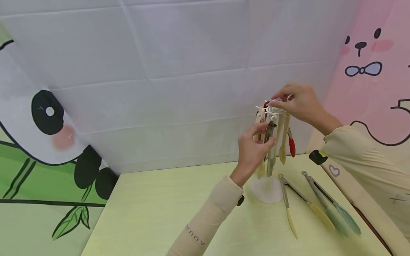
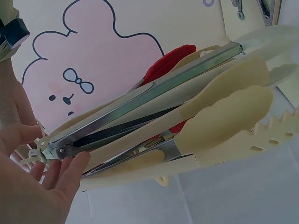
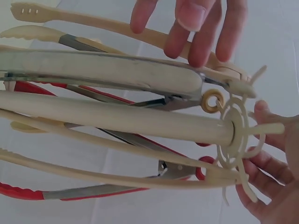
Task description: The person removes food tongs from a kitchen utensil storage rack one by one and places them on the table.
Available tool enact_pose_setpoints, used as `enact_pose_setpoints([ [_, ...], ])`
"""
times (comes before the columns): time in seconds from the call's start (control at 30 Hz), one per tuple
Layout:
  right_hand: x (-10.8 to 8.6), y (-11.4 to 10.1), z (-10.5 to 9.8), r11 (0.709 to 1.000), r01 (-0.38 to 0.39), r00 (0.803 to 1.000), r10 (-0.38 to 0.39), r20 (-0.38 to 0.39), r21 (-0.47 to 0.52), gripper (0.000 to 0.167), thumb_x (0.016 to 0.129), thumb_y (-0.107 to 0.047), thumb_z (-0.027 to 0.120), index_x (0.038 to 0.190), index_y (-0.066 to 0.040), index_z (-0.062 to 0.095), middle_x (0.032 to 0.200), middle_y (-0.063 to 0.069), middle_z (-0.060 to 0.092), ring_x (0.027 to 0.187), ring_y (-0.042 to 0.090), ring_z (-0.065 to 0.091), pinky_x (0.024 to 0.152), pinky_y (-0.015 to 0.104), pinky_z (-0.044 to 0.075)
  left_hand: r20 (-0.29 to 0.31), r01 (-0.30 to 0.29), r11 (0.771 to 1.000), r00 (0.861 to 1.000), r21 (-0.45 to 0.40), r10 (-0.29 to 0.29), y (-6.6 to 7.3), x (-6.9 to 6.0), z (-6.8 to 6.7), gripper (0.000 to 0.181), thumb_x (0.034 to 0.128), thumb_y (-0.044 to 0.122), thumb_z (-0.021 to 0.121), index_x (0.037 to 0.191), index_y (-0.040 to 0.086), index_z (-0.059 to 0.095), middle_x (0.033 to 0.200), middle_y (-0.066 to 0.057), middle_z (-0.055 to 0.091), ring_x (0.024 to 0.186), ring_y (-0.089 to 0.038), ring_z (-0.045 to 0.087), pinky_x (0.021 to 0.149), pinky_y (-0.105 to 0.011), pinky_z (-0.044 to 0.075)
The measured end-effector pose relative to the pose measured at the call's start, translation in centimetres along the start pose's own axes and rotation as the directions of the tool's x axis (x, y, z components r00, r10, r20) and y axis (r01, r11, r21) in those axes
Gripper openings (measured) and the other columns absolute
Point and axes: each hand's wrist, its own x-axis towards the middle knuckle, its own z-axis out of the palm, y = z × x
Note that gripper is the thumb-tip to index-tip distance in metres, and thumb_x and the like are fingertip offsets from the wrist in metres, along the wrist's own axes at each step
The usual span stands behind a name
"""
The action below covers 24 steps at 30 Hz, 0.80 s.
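Observation:
A white rack with a ring of hooks [image 3: 240, 135] stands on a round base [image 1: 267, 195]. Several kitchen tongs hang from it, some beige-tipped, some with red tips [image 1: 292, 147]. At the front hang tongs with flat metal arms [image 2: 114, 109]. Around their upper part is my left hand [image 1: 252, 146]; its fingers are spread and touch beside the pivot, while its thumb stands off them in the right wrist view. My right hand [image 1: 299, 101] holds the rack at the hook ring, thumb and fingers bent about it. The ring partly hides its fingertips.
Right of the base lie two open tongs on the pale yellow table [image 1: 153, 213]: yellow-tipped tongs [image 1: 302, 197] and green-tipped tongs [image 1: 330, 202]. A white wall sheet [image 1: 179, 106] rises behind the rack, and a pink printed panel [image 1: 368, 96] borders the right side.

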Motion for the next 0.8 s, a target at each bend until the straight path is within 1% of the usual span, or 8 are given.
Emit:
enact_pose_setpoints([
  [0.1,0.1,-0.1,0.5,1.0,0.011,1.0,-0.011,-0.013,-0.006,0.012,0.076,-0.014,0.08,0.084,-0.005,0.076,0.068,0.003,0.057,0.063,0.011,0.046,0.056,0.02,0.035,0.007,-0.001,1.0,1.0,0.003,0.001,-0.2,-0.1,-0.1,0.035,0.0804,0.004,0.073,0.115,0.005,0.064,0.106,-0.009,0.066,0.095,-0.021,0.062,0.074,-0.034,0.055],
  [0.2,0.1,-0.2,0.8,1.0,0.016,1.0,-0.017,-0.022,-0.019,0.01,0.076,-0.012,0.08,0.082,-0.005,0.076,0.066,0.003,0.056,0.061,0.013,0.044,0.055,0.021,0.033,0.018,-0.004,1.0,1.0,0.002,0.004,-0.6,-0.2,-0.3,0.036,0.0798,0.004,0.073,0.114,0.004,0.064,0.107,-0.009,0.066,0.096,-0.023,0.062,0.074,-0.03,0.054],
  [0.33,0.2,-0.5,0.8,0.998,-0.014,1.0,0.013,-0.019,-0.067,0.011,0.077,-0.014,0.079,0.083,-0.005,0.076,0.067,0.004,0.058,0.062,0.015,0.045,0.055,0.022,0.033,0.027,-0.008,1.0,1.0,0.003,0.008,-1.1,-0.2,-0.6,0.036,0.0788,0.003,0.073,0.114,0.006,0.065,0.11,-0.007,0.066,0.098,-0.023,0.062,0.074,-0.029,0.054],
  [0.5,0.2,-1.4,0.7,0.99,-0.066,0.998,0.065,-0.013,-0.122,0.014,0.079,-0.015,0.077,0.085,-0.002,0.076,0.072,0.01,0.063,0.064,0.022,0.051,0.06,0.031,0.036,0.03,-0.005,0.999,1.0,0.034,0.004,-1.7,-0.2,-0.8,0.038,0.0774,0.004,0.075,0.114,0.007,0.066,0.109,-0.004,0.067,0.095,-0.013,0.061,0.07,-0.02,0.052],
  [0.57,0.2,-1.8,0.7,0.987,-0.091,0.996,0.09,-0.013,-0.133,0.016,0.08,-0.016,0.076,0.086,-0.001,0.075,0.075,0.012,0.064,0.065,0.025,0.053,0.061,0.035,0.037,0.035,-0.001,0.999,0.999,0.038,0.0,-2.0,-0.1,-0.9,0.038,0.0769,0.003,0.075,0.114,0.007,0.066,0.108,-0.005,0.067,0.094,-0.014,0.06,0.069,-0.019,0.051],
  [0.6,0.3,-1.9,0.7,0.986,-0.102,0.995,0.101,-0.013,-0.135,0.016,0.08,-0.016,0.076,0.087,-0.001,0.075,0.076,0.013,0.064,0.066,0.026,0.054,0.062,0.036,0.038,0.038,0.0,0.999,0.999,0.037,-0.002,-2.2,0.0,-0.9,0.039,0.0766,0.002,0.075,0.114,0.006,0.065,0.108,-0.005,0.067,0.094,-0.016,0.061,0.068,-0.019,0.052],
  [0.7,0.3,-2.3,0.7,0.983,-0.13,0.991,0.13,-0.014,-0.13,0.016,0.082,-0.016,0.074,0.087,-0.001,0.075,0.078,0.014,0.065,0.067,0.026,0.055,0.064,0.037,0.038,0.049,0.001,1.0,0.999,0.027,-0.003,-2.7,0.2,-0.9,0.04,0.0761,0.0,0.073,0.115,0.005,0.065,0.107,-0.006,0.067,0.094,-0.024,0.061,0.07,-0.028,0.055],
  [0.8,0.4,-2.5,0.5,0.982,-0.143,0.99,0.142,-0.012,-0.122,0.015,0.083,-0.015,0.072,0.086,0.0,0.075,0.079,0.015,0.066,0.066,0.027,0.056,0.065,0.038,0.038,0.057,0.014,0.999,0.998,0.037,-0.016,-3.2,0.3,-1.0,0.042,0.0762,0.0,0.073,0.117,0.005,0.065,0.106,-0.006,0.067,0.094,-0.025,0.063,0.072,-0.034,0.055],
])
